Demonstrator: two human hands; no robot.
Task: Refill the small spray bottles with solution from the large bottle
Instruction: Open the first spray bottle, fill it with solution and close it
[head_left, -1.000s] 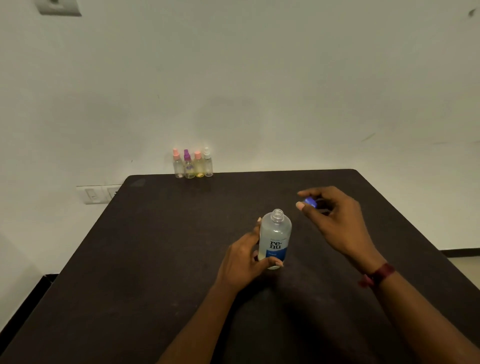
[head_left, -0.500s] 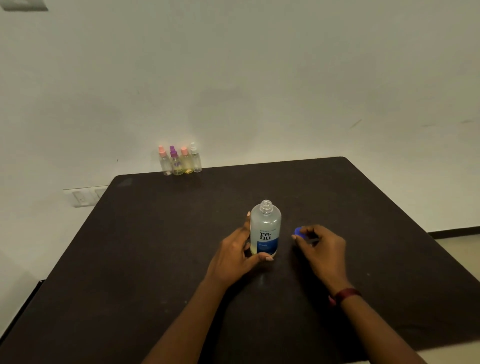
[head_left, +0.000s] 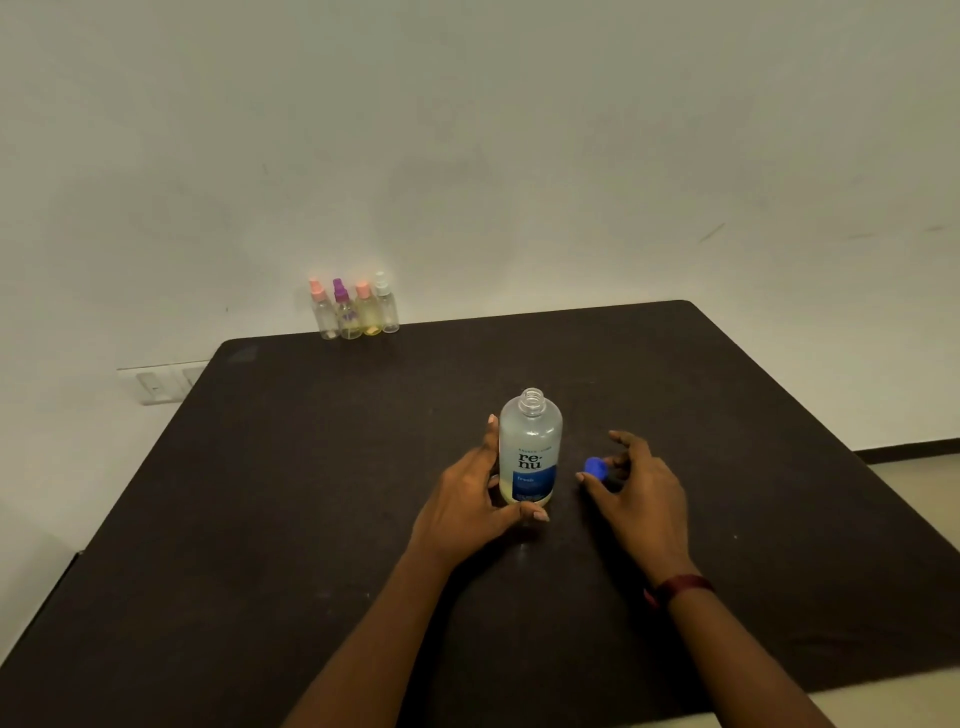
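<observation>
The large clear bottle with a blue "renu" label stands upright near the middle of the black table, its neck uncapped. My left hand wraps around its lower left side, thumb across the base. Just right of the bottle, my right hand rests low on the table with the small blue cap between thumb and fingers; the index finger is lifted off it. Several small spray bottles with pink, purple, orange and white tops stand in a row at the table's far edge, against the wall.
A white wall rises behind the table. A wall socket plate sits low on the wall, left of the table's far left corner. Bare floor shows past the right edge. A dark red band is on my right wrist.
My right hand came down from beside the bottle's neck to the tabletop with the blue cap, then loosened its fingers. The left hand kept hold of the bottle.
</observation>
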